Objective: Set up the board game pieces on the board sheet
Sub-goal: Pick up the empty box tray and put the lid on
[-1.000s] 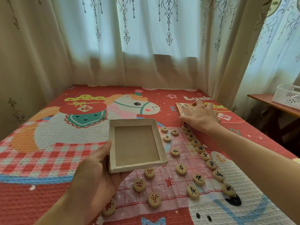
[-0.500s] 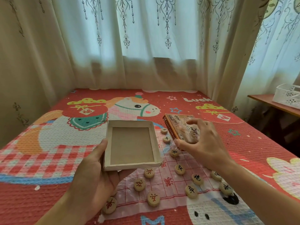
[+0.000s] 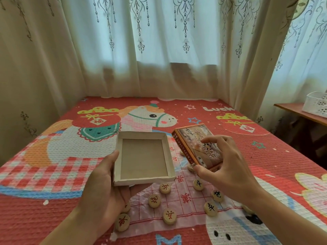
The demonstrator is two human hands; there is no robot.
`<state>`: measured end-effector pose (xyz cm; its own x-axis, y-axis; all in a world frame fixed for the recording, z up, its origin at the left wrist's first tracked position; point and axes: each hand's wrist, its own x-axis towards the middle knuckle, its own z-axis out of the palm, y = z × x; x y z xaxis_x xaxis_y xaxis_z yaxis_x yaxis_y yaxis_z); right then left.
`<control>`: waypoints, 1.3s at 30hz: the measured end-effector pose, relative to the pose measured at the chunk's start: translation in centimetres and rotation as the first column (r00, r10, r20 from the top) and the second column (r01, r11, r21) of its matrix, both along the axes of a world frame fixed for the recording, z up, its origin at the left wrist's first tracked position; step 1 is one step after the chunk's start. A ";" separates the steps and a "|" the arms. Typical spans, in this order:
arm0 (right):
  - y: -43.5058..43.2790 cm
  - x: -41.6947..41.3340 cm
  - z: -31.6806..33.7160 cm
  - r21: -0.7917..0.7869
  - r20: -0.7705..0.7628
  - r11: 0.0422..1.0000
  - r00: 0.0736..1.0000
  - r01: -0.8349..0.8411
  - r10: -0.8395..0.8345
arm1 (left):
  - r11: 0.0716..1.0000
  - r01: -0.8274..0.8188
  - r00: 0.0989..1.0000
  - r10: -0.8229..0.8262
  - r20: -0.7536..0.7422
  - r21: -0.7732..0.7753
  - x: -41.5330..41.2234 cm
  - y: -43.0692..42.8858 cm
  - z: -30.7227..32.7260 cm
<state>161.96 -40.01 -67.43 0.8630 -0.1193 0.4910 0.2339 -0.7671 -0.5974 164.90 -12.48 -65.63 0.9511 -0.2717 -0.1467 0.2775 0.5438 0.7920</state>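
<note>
My left hand (image 3: 104,190) holds an empty cardboard box tray (image 3: 143,157) from below and the side, above the thin plastic board sheet (image 3: 178,200). My right hand (image 3: 228,167) grips the printed orange box lid (image 3: 196,145) by thumb and fingers, just right of the tray and tilted. Several round wooden pieces with red and black characters lie on the sheet, among them a red one (image 3: 154,200) and a black one (image 3: 211,208). Both boxes and my hands hide much of the sheet.
Everything sits on a red cartoon-horse bed mat (image 3: 70,156). Curtains (image 3: 159,50) close the far and side edges. A wooden side table (image 3: 300,112) with a white basket (image 3: 316,103) stands at the right.
My right hand picked the lid up from the far right of the sheet and brought it back toward the tray. My left hand kept the tray nearly still.
</note>
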 end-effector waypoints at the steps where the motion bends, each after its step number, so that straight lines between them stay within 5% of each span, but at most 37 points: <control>1: 0.1 0.0 0.0 0.008 0.014 1.000 1.000 -0.022 0.022 | 1.000 -0.011 1.000 0.011 -0.004 0.011 0.1 0.0 0.0; 7: 0.9 -0.5 0.7 -0.018 0.140 0.985 0.975 -0.174 0.175 | 0.996 -0.036 0.999 0.036 0.005 0.087 0.0 -0.5 -0.1; 16: 2.3 -1.5 0.7 -0.100 0.097 0.901 0.897 -0.422 0.431 | 0.993 0.047 0.999 -0.048 0.005 0.106 -0.4 -0.7 0.0; 39: 3.5 -2.2 1.0 -0.257 -0.045 0.807 0.840 -0.532 0.540 | 0.953 0.214 0.975 -0.223 0.018 0.215 -1.6 -0.9 0.1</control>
